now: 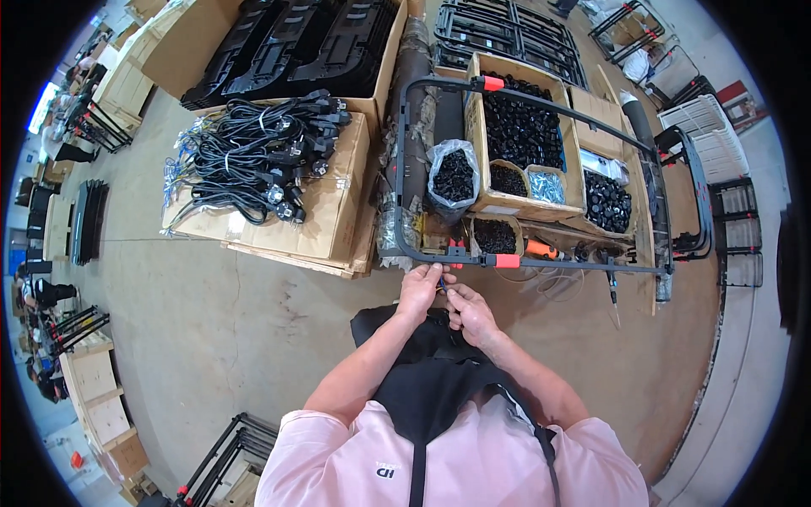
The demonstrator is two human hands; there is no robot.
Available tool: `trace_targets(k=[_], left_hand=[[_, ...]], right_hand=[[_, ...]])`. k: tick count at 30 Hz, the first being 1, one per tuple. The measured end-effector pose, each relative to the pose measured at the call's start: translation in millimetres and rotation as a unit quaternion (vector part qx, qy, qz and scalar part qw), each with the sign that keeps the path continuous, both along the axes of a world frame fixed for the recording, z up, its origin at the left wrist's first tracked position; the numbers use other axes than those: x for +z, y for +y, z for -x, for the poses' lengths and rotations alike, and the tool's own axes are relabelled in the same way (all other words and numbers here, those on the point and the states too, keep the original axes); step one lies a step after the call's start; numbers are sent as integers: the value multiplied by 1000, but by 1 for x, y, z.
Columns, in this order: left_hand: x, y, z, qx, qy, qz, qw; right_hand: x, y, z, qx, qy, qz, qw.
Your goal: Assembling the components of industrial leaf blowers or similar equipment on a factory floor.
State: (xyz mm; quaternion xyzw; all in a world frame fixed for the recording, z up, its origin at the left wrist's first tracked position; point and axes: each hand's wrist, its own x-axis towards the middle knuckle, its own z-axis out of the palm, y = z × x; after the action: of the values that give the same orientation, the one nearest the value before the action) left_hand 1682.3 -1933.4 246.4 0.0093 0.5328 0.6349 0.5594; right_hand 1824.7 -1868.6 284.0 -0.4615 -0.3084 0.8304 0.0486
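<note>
My left hand [419, 291] and my right hand [471, 313] are close together at the near bar of a black tubular frame [583, 265]. Both are closed in a pinch. Thin blue and yellow wires [442, 286] show between their fingertips; what they belong to is hidden. The left fingertips lie just under the bar, near a red clip [456, 251]. Another red sleeve [507, 260] wraps the bar further right. The frame rests across the workbench and its boxes of small parts. A black apron [431, 380] hangs below my hands.
Left of the frame, bundled black power cords [262, 152] lie on a cardboard box [329, 232]. Beyond the frame's bar stand a bag of black parts [454, 177], a wooden box of black caps [524, 127] and silver screws [547, 187]. An orange-handled tool [541, 248] lies near the bar.
</note>
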Motion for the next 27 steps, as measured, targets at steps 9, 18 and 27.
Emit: trace_targets(k=[9, 18, 27], left_hand=[[8, -7, 11, -108, 143, 15, 984], [4, -5, 9, -42, 8, 19, 999], [-5, -22, 11, -69, 148, 74, 984]], right_hand=[[-1, -5, 9, -23, 7, -12, 1000], [-7, -4, 11, -6, 9, -19, 1000], [-2, 8, 27, -36, -5, -27, 999]])
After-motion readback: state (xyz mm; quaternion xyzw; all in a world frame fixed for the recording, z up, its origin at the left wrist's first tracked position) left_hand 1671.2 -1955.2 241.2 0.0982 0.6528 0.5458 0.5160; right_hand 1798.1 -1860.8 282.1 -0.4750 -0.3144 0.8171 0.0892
